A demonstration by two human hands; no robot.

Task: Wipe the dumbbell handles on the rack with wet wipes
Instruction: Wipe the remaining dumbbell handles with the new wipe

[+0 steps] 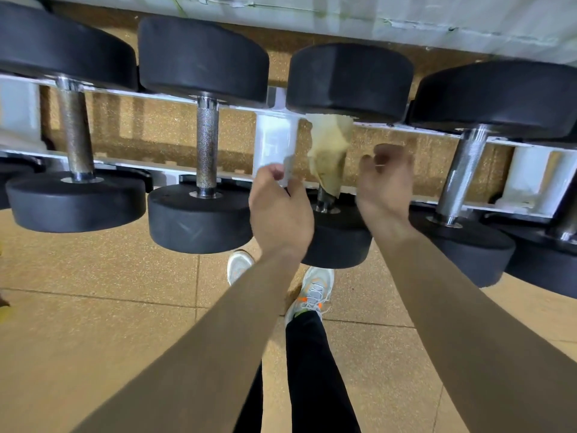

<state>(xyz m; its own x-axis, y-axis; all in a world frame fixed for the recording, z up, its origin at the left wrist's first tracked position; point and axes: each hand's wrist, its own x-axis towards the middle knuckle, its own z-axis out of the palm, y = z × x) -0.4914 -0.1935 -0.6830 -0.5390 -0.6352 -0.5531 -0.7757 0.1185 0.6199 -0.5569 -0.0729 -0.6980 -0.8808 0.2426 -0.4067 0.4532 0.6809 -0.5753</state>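
Observation:
A yellowish wet wipe (329, 151) is draped round the metal handle (324, 203) of the third black dumbbell (349, 79) on the white rack (271, 142). Only the handle's lower end shows below the wipe. My left hand (281, 210) hovers just left of the wipe, thumb and fingers loosely curved, holding nothing. My right hand (385, 189) is just right of the wipe, blurred, with its fingers loosely curled and nothing in them. Neither hand touches the wipe.
Bare knurled handles show on the neighbouring dumbbells: two at the left (75, 132) (207, 145) and one at the right (462, 173). A further dumbbell (559, 245) sits at the far right. My shoes (312, 292) stand on the tan speckled floor below the rack.

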